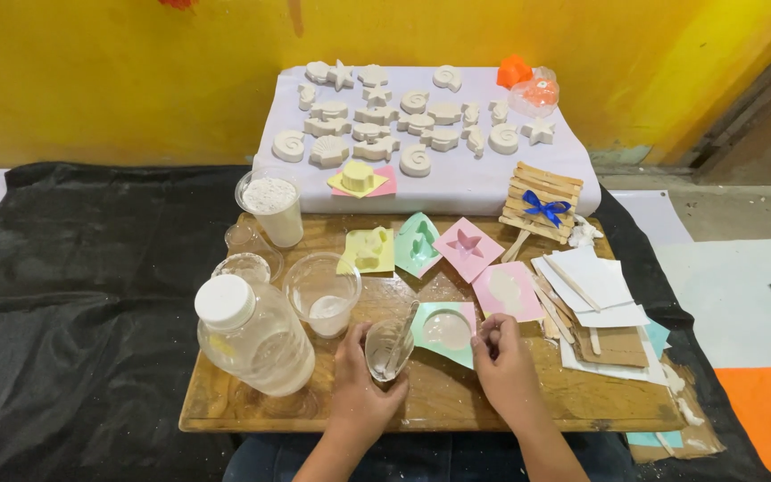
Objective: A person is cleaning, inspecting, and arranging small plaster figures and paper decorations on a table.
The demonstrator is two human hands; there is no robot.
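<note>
**A:** Small clear cup [388, 350], tilted, near the front of the wooden desk [457, 402] — the left hand [360, 391] has it, fingers wrapped round its side, a spoon [401, 337] leaning inside.

**B:** And the right hand [503, 366]?

**A:** Its fingers are pressed together at the edge of the green mould [446, 330], which lies just right of the cup and holds a pale round filling.

**B:** How would you handle that well?

**A:** I'd keep the mould pinned flat and bring the cup's lip close over the cavity, tipping slowly; the mix looks thin enough to run over the rim.

**B:** What's around?

**A:** A wider clear cup [322, 292] with white paste just behind, a capped bottle [253, 334] of clear liquid to the left, a cup of white powder [271, 208] further back. Pink [508, 290], yellow [368, 250] and more green moulds sit beyond, and finished white shell casts [403, 116] rest on a cloth near the yellow wall [118, 71].
</note>
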